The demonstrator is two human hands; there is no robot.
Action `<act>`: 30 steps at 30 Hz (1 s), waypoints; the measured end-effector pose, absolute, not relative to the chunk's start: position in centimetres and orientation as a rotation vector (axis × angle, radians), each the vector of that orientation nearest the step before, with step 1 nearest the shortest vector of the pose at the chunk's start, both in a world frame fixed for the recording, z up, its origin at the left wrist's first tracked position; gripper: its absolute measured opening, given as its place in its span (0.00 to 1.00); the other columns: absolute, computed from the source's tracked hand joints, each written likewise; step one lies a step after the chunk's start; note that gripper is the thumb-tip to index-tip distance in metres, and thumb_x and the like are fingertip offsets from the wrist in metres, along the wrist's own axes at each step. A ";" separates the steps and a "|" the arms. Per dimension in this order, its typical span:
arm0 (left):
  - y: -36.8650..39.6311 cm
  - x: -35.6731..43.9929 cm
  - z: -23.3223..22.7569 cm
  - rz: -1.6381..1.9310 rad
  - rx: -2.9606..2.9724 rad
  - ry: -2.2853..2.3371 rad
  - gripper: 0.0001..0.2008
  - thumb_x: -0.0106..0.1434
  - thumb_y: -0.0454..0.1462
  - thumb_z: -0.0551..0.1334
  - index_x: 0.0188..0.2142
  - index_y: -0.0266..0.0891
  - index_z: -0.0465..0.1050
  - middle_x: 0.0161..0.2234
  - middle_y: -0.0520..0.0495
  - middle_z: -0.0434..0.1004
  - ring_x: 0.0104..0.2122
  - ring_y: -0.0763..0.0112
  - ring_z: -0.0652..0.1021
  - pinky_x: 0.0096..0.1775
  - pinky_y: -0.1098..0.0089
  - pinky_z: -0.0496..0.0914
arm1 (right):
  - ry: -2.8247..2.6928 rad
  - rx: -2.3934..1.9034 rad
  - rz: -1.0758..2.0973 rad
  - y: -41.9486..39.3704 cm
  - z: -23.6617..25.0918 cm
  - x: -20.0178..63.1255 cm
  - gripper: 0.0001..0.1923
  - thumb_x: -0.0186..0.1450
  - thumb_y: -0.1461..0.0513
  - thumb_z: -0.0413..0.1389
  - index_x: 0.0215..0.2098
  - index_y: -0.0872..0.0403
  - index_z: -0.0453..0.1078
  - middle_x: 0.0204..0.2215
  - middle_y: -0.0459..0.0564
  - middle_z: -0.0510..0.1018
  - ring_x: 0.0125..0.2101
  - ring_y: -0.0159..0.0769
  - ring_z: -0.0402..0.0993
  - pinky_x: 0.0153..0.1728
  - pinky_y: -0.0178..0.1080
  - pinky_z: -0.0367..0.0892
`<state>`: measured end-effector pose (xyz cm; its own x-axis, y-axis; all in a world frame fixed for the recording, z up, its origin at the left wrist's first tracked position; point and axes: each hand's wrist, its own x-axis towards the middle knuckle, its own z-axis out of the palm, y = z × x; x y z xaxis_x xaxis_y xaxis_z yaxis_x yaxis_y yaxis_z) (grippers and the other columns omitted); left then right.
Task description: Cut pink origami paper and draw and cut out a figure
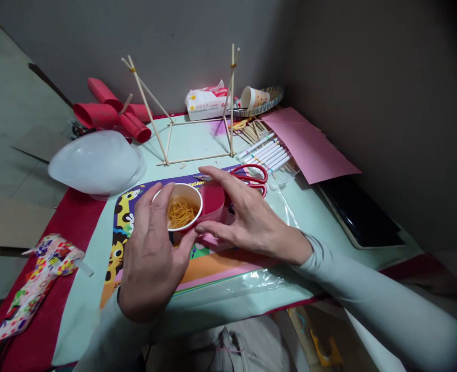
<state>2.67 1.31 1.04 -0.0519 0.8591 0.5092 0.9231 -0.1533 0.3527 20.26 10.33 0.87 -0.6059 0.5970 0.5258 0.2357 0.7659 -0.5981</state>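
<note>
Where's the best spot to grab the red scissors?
Probably the scissors by their red loop handles, coming from the right. The handles lie bare on that side, while the blades point left and sit hidden behind the right hand.

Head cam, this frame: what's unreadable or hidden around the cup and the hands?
- Cup base and lower wall: head view, covered by the left hand.
- Red paper piece: shape unclear, behind the right hand.
- Scissors blades: mostly hidden by right fingers.
- Picture mat lettering: cut off by hands, too small.
- Dark flat item: too dim to identify.
</note>
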 end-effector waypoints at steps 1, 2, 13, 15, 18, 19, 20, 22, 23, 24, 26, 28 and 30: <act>1.3 2.7 1.0 -0.982 -2.085 -1.979 0.33 0.63 0.39 0.64 0.65 0.37 0.57 0.62 0.36 0.64 0.63 0.50 0.66 0.64 0.52 0.61 | -2.215 -0.631 0.600 10.2 1.0 20.3 0.43 0.63 0.48 0.63 0.66 0.62 0.56 0.59 0.63 0.71 0.54 0.51 0.69 0.54 0.53 0.68; 1.3 2.7 1.0 -0.978 -2.080 -1.984 0.33 0.63 0.39 0.64 0.65 0.38 0.57 0.62 0.37 0.64 0.62 0.50 0.66 0.64 0.52 0.61 | -2.219 -0.651 0.579 10.2 1.1 20.3 0.42 0.62 0.49 0.64 0.66 0.61 0.57 0.58 0.61 0.73 0.52 0.51 0.69 0.53 0.53 0.68; 1.3 2.8 1.2 -0.944 -2.077 -1.972 0.32 0.65 0.43 0.64 0.64 0.36 0.58 0.62 0.34 0.66 0.62 0.49 0.67 0.63 0.50 0.61 | -2.184 -0.546 0.825 10.4 1.1 20.3 0.38 0.65 0.56 0.62 0.68 0.52 0.51 0.66 0.58 0.62 0.63 0.47 0.63 0.61 0.50 0.63; 1.2 2.9 1.2 -0.927 -2.065 -1.974 0.32 0.65 0.44 0.64 0.64 0.34 0.59 0.61 0.33 0.66 0.62 0.48 0.68 0.63 0.50 0.62 | -2.166 -0.531 0.782 10.3 1.0 20.2 0.35 0.66 0.60 0.59 0.67 0.54 0.51 0.65 0.59 0.63 0.63 0.45 0.62 0.63 0.49 0.61; 1.2 2.9 1.2 -0.920 -2.058 -1.967 0.33 0.64 0.45 0.65 0.64 0.32 0.59 0.61 0.32 0.66 0.61 0.47 0.68 0.63 0.51 0.63 | -2.146 -0.514 0.717 10.1 0.7 20.0 0.34 0.66 0.64 0.56 0.67 0.56 0.50 0.64 0.59 0.63 0.62 0.43 0.64 0.63 0.47 0.62; 1.2 2.9 1.2 -0.920 -2.059 -1.964 0.33 0.64 0.45 0.65 0.64 0.32 0.59 0.61 0.32 0.66 0.61 0.47 0.68 0.63 0.51 0.63 | -2.153 -0.507 0.702 10.1 0.6 20.0 0.33 0.66 0.64 0.55 0.67 0.56 0.49 0.64 0.59 0.64 0.62 0.43 0.64 0.63 0.48 0.62; 1.3 2.9 1.2 -0.921 -2.059 -1.961 0.33 0.64 0.45 0.65 0.64 0.31 0.59 0.61 0.31 0.66 0.61 0.47 0.68 0.63 0.51 0.63 | -2.163 -0.499 0.693 10.0 0.5 19.9 0.33 0.66 0.64 0.54 0.67 0.55 0.49 0.64 0.59 0.64 0.62 0.43 0.63 0.63 0.48 0.62; 1.3 2.9 1.1 -0.919 -2.054 -1.960 0.34 0.65 0.44 0.64 0.64 0.32 0.58 0.61 0.31 0.66 0.61 0.46 0.68 0.63 0.51 0.63 | -2.177 -0.487 0.689 10.0 0.3 19.8 0.32 0.66 0.65 0.53 0.66 0.55 0.49 0.65 0.59 0.63 0.63 0.43 0.62 0.63 0.49 0.62; 1.3 3.0 1.1 -0.919 -2.047 -1.962 0.34 0.65 0.44 0.64 0.65 0.33 0.58 0.61 0.32 0.66 0.62 0.46 0.68 0.62 0.50 0.63 | -2.179 -0.481 0.689 10.0 0.3 19.8 0.32 0.66 0.65 0.52 0.66 0.55 0.49 0.65 0.59 0.63 0.63 0.43 0.62 0.63 0.49 0.62; 1.3 3.0 1.1 -0.917 -2.041 -1.966 0.34 0.64 0.44 0.65 0.65 0.35 0.57 0.61 0.33 0.66 0.62 0.47 0.68 0.62 0.50 0.63 | -2.178 -0.474 0.689 10.0 0.3 19.8 0.31 0.66 0.65 0.51 0.66 0.55 0.49 0.65 0.58 0.63 0.63 0.43 0.63 0.63 0.49 0.62; 1.2 3.1 1.1 -0.917 -2.033 -1.978 0.36 0.64 0.44 0.65 0.66 0.38 0.55 0.62 0.34 0.65 0.62 0.47 0.67 0.62 0.50 0.63 | -2.176 -0.459 0.687 10.1 0.4 19.8 0.30 0.67 0.65 0.49 0.66 0.54 0.48 0.64 0.58 0.64 0.62 0.42 0.64 0.63 0.49 0.62; 1.2 3.2 1.2 -0.925 -2.037 -1.982 0.39 0.63 0.44 0.66 0.68 0.38 0.51 0.63 0.33 0.63 0.63 0.47 0.66 0.63 0.50 0.62 | -2.176 -0.436 0.683 10.2 0.5 19.8 0.29 0.68 0.66 0.48 0.66 0.54 0.48 0.62 0.58 0.66 0.61 0.40 0.66 0.62 0.48 0.63; 1.1 3.4 1.3 -0.938 -2.058 -1.977 0.43 0.62 0.44 0.67 0.70 0.37 0.47 0.65 0.31 0.59 0.65 0.47 0.63 0.64 0.50 0.60 | -2.181 -0.420 0.687 10.2 0.6 19.8 0.30 0.68 0.66 0.48 0.66 0.55 0.48 0.62 0.58 0.66 0.60 0.40 0.66 0.62 0.48 0.63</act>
